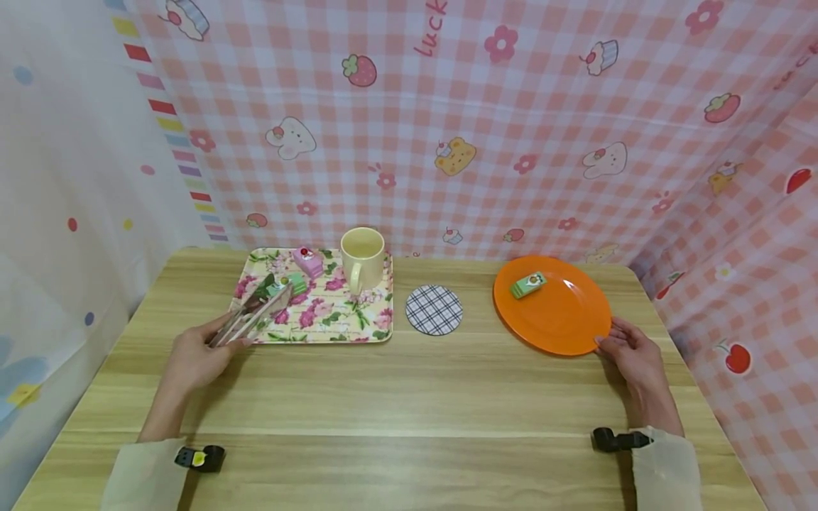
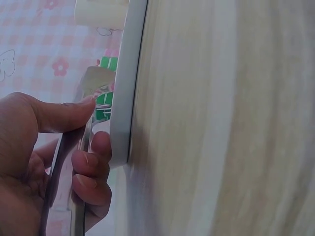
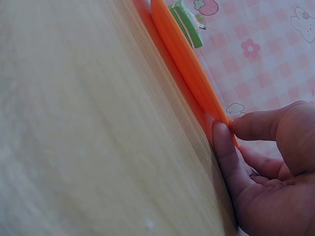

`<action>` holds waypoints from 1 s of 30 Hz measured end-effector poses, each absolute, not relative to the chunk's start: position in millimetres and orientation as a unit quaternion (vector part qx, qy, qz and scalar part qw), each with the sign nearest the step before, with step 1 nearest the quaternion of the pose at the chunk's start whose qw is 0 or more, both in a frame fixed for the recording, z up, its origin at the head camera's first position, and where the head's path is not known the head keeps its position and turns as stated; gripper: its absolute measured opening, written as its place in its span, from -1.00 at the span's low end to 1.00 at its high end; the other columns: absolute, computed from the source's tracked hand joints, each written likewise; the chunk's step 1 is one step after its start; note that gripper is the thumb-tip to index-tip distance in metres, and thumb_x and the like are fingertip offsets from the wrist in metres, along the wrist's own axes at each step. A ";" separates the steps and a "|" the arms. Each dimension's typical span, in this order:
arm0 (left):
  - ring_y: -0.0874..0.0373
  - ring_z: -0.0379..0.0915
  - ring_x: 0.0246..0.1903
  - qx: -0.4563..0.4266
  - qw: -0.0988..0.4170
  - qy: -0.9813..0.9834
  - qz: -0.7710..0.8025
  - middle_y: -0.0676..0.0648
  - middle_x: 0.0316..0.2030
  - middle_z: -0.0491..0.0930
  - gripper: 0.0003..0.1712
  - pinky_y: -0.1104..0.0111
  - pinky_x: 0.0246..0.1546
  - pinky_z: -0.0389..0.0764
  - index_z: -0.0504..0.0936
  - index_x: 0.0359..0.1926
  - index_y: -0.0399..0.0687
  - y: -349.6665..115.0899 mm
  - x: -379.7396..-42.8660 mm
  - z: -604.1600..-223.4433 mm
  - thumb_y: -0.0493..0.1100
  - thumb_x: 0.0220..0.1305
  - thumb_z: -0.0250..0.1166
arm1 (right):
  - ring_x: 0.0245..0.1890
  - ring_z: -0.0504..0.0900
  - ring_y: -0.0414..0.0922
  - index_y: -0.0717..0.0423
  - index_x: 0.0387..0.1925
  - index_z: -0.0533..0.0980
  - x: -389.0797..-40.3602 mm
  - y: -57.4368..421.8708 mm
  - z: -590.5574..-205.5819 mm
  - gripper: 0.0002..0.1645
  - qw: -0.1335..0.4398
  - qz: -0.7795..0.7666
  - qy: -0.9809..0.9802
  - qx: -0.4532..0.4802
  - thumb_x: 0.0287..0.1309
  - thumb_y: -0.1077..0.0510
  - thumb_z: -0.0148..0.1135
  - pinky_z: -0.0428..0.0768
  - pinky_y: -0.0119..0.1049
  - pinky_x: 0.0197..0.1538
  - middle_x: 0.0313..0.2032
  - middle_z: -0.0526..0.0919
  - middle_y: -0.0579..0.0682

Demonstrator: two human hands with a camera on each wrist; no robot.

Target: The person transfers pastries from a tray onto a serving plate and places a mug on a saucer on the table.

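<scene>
Coaster [image 1: 434, 310] between tray [image 1: 345, 329] and plate [image 1: 559, 328].

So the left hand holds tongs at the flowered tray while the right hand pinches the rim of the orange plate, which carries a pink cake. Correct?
No: the cake on the orange plate is green, not pink, as the head view shows. The rest stands: the left hand holds tongs at the flowered tray, and the right hand pinches the plate's rim.
</scene>
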State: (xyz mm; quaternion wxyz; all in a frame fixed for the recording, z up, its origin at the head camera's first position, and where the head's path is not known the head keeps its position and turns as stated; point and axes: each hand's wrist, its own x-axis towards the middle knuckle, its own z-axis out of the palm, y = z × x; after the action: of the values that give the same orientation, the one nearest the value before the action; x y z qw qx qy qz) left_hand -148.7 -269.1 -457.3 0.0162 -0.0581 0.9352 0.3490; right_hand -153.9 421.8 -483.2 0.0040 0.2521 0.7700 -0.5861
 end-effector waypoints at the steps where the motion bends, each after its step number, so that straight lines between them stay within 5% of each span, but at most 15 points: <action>1: -0.23 0.43 0.04 -0.059 0.017 0.936 0.348 -0.58 0.29 0.40 -0.20 0.19 -0.14 0.44 0.40 0.45 -0.21 -269.0 -148.1 -457.3 0.04 0.31 0.39 | -0.26 0.63 -0.43 0.14 0.59 0.10 -154.1 421.7 -483.0 -0.10 0.004 -0.585 0.771 0.252 0.33 0.27 0.28 0.66 -0.56 -0.14 -0.10 0.49 -0.25; 18: 0.07 0.29 -0.50 -0.059 -0.013 0.932 0.358 -0.48 -0.01 0.60 -0.34 0.35 -0.55 0.30 0.47 0.41 -0.10 -263.8 -139.0 -457.2 -0.03 0.35 0.37 | -0.25 0.62 -0.44 0.15 0.59 0.10 -153.6 419.5 -482.0 -0.09 0.003 -0.594 0.763 0.254 0.33 0.29 0.28 0.66 -0.57 -0.14 -0.10 0.49 -0.25; 30: 0.02 0.35 -0.45 -0.059 -0.020 0.929 0.366 -0.54 0.15 0.55 -0.35 0.35 -0.49 0.31 0.46 0.42 -0.11 -258.9 -138.7 -453.7 -0.03 0.38 0.34 | -0.24 0.62 -0.43 0.16 0.58 0.11 -153.3 421.0 -482.2 -0.11 0.006 -0.590 0.768 0.249 0.33 0.27 0.29 0.66 -0.57 -0.14 -0.10 0.50 -0.25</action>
State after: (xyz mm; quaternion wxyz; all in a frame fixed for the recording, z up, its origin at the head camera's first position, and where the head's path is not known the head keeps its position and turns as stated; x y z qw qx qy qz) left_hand -138.7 -258.9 -453.7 -0.0197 -0.0588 0.9286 0.3660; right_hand -153.3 421.0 -482.2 0.0056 0.2491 0.7681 -0.5898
